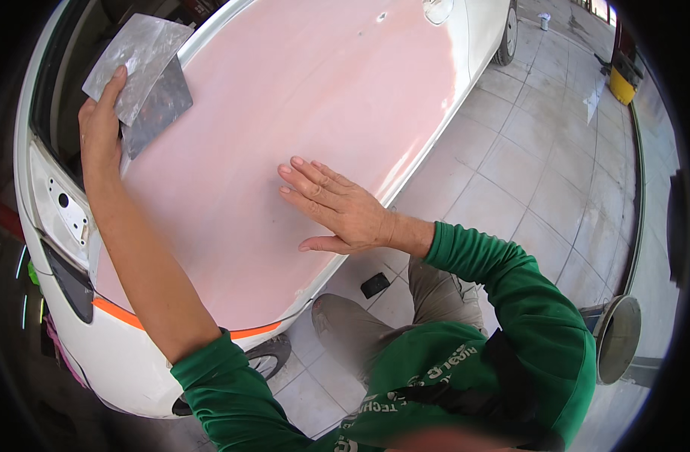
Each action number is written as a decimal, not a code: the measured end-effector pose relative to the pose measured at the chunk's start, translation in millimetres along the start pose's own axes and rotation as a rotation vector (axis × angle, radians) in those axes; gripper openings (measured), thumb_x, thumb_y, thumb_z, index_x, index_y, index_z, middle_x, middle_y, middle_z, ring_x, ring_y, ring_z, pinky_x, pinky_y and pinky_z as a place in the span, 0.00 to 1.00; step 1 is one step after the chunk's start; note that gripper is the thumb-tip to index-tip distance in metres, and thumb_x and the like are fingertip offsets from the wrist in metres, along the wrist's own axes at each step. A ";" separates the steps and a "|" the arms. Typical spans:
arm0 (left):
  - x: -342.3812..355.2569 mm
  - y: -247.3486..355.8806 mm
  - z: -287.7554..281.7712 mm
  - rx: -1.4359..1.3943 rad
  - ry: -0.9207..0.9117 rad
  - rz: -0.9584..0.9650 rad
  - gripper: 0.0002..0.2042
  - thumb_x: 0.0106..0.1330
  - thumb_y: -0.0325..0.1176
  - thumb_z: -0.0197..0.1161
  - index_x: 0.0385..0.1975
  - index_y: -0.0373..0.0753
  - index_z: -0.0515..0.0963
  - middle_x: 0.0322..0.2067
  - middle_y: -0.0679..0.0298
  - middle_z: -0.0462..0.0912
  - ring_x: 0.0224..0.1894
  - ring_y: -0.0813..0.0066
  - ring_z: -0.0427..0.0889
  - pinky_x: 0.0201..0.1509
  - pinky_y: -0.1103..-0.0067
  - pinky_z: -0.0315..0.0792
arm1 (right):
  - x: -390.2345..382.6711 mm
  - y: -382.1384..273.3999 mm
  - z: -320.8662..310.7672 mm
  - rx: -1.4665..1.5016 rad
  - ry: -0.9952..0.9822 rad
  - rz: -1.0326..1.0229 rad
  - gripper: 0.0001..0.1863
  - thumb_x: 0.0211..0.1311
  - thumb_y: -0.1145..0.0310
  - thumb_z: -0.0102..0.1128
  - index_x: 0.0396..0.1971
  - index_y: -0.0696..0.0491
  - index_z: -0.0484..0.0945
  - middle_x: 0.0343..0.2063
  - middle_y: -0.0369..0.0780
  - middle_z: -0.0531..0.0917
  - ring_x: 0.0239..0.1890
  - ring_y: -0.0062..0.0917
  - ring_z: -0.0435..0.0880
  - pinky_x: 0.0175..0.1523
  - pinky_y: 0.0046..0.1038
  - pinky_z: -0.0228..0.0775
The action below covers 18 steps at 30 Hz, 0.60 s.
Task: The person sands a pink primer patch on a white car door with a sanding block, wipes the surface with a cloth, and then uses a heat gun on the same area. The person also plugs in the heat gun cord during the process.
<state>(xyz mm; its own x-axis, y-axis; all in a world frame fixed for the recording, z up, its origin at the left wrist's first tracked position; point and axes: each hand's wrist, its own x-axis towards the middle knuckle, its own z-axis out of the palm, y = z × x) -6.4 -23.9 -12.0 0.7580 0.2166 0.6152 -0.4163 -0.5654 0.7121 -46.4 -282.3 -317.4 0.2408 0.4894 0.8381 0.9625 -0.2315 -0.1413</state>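
A white car door (285, 98) fills the middle, its outer face mostly coated in smooth, pale pink filler or primer. At the far left, by the window edge, my left hand (100, 135) grips a bent, dusty grey sheet (151, 53) that looks like sandpaper, thumb over one flap. My right hand (334, 209) is open, palm down, with fingers spread at the door's lower part. Whether it presses on the pink surface or hovers just over it, I cannot tell. Beneath the near end of the door runs a strip of orange tape (254, 330).
On the tiled floor (541, 143) lies a small black block (374, 285) by my knee. A metal bucket (618, 339) stands at the right, a yellow bucket (624, 81) farther off. Car wheels (508, 36) show past the door's edge. A door handle (438, 9) is at the top.
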 end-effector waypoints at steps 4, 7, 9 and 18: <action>4.1 -1.1 -8.7 0.023 0.032 0.026 0.32 0.64 0.46 0.72 0.56 0.21 0.75 0.51 0.47 0.82 0.51 0.62 0.82 0.59 0.70 0.72 | 91.5 47.2 -21.2 -0.233 0.098 -0.177 0.43 0.69 0.41 0.54 0.75 0.52 0.57 0.78 0.42 0.52 0.80 0.37 0.45 0.81 0.44 0.37; 4.3 -1.6 -10.4 0.010 0.069 0.020 0.34 0.63 0.47 0.73 0.56 0.21 0.74 0.51 0.46 0.82 0.52 0.62 0.81 0.60 0.70 0.71 | 126.3 87.2 -45.1 -0.411 0.098 -0.292 0.39 0.70 0.37 0.48 0.75 0.41 0.58 0.78 0.36 0.53 0.80 0.33 0.45 0.82 0.45 0.35; 3.8 -4.2 -12.6 0.026 0.084 0.013 0.34 0.62 0.47 0.73 0.56 0.20 0.73 0.51 0.46 0.81 0.51 0.61 0.82 0.60 0.70 0.71 | 126.4 115.2 -63.1 -0.539 0.108 -0.383 0.37 0.71 0.33 0.42 0.75 0.32 0.59 0.78 0.32 0.53 0.80 0.31 0.46 0.82 0.46 0.34; 0.3 9.6 0.4 0.069 0.111 0.033 0.30 0.64 0.50 0.70 0.52 0.25 0.79 0.44 0.50 0.85 0.46 0.63 0.83 0.57 0.71 0.73 | 56.5 418.6 -277.3 -0.584 0.257 0.789 0.40 0.76 0.37 0.35 0.78 0.46 0.49 0.79 0.45 0.46 0.80 0.49 0.40 0.81 0.47 0.31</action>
<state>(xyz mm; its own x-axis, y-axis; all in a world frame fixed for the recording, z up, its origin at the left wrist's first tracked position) -9.9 -29.6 -5.0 0.6828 0.2818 0.6741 -0.4012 -0.6264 0.6683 335.5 -584.7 -183.1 0.6811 -0.1600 0.7145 0.3126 -0.8189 -0.4814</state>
